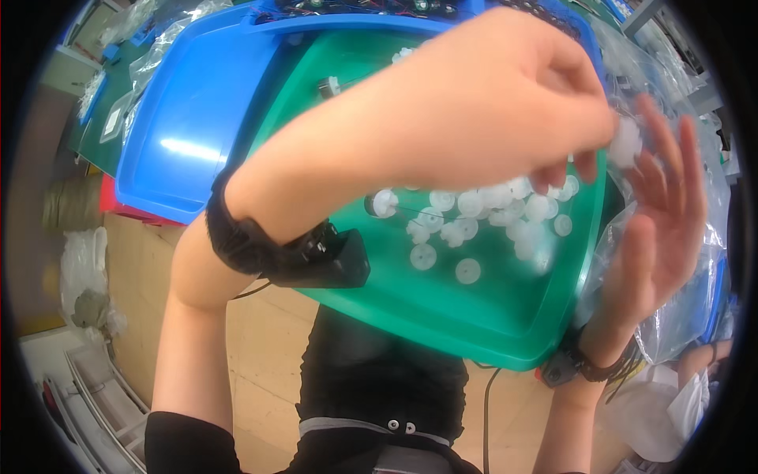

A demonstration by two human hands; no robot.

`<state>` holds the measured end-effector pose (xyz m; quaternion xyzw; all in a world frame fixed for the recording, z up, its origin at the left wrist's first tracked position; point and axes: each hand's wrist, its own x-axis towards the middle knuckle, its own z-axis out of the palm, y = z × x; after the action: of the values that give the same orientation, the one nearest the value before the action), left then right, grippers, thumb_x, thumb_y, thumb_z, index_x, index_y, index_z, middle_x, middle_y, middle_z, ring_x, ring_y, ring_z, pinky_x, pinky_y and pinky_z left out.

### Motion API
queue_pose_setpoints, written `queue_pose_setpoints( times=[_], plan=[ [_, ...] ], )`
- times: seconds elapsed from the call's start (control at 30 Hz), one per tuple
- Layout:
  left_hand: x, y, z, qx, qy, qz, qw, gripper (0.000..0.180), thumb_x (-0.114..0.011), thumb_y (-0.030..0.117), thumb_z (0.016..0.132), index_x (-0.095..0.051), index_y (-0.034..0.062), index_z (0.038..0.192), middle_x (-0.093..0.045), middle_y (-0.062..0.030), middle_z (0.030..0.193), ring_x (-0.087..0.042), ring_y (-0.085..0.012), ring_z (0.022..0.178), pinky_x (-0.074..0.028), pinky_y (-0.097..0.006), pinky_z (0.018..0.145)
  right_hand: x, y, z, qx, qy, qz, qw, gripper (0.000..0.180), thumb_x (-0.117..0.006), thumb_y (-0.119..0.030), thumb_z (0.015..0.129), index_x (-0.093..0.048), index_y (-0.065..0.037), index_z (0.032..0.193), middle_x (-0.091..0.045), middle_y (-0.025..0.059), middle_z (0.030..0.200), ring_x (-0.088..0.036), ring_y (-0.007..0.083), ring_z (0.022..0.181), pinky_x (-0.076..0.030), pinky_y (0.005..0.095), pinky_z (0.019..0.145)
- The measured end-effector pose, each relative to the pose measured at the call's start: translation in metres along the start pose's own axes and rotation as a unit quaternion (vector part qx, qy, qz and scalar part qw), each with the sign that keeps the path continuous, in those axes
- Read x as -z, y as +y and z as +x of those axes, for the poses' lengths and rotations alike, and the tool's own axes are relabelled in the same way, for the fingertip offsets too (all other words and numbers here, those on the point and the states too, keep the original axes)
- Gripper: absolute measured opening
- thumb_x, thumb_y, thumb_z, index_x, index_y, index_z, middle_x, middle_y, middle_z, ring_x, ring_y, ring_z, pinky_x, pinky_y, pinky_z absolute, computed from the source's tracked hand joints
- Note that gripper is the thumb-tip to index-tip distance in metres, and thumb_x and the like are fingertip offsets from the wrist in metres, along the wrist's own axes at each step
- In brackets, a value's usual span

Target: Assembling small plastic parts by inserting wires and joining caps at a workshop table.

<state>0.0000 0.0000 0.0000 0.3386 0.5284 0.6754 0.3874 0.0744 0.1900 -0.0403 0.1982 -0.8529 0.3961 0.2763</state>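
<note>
My left hand (525, 103) reaches across the green tray (379, 312) to the far right, its fingers curled in. At its fingertips is a translucent white plastic piece (626, 144), blurred, which it seems to pinch. Close by, my right hand (663, 225) is raised at the tray's right side, fingers stretched and apart, the fingertips near that piece. Below my left hand lie several white plastic discs (467, 271), some toothed like gears. A small motor with a white wheel (384, 204) and a thin wire rests among them. My left forearm hides part of the tray.
An upper-left blue tray (189, 118) adjoins the green one. Another blue bin (355, 17) with small wired parts stands at the back. Clear plastic bags (687, 292) crowd the right side. A person's arm (699, 363) shows at the right edge. Cables hang below the tray.
</note>
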Motion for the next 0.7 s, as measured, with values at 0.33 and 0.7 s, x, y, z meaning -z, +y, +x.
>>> queue_pose_setpoints(
  times=[0.33,0.7],
  plan=[
    [0.026,0.017,0.009,-0.157,0.072,-0.021,0.985,0.022,-0.05,0.022,0.091,-0.054,0.0006,0.093,-0.061,-0.0124,0.089,-0.057,-0.0117,0.066,-0.049,-0.026,0.064,-0.008,-0.047,0.014,-0.104,-0.21,0.154,0.96,0.029,-0.067,-0.01,0.073,-0.06,-0.001,0.1,-0.061,0.0055,0.084,-0.058,0.0117,0.074,-0.045,0.0236,0.067],
    [-0.015,0.046,0.028,-0.187,0.204,0.0,0.961,0.015,-0.05,0.014,0.089,-0.056,0.0009,0.094,-0.06,-0.0084,0.08,-0.057,-0.0139,0.064,-0.048,-0.029,0.057,-0.039,-0.082,0.027,-0.215,-0.4,0.262,0.852,0.045,-0.069,-0.031,0.076,-0.059,0.002,0.105,-0.066,0.0083,0.08,-0.062,0.012,0.077,-0.047,0.0274,0.072]
  ],
)
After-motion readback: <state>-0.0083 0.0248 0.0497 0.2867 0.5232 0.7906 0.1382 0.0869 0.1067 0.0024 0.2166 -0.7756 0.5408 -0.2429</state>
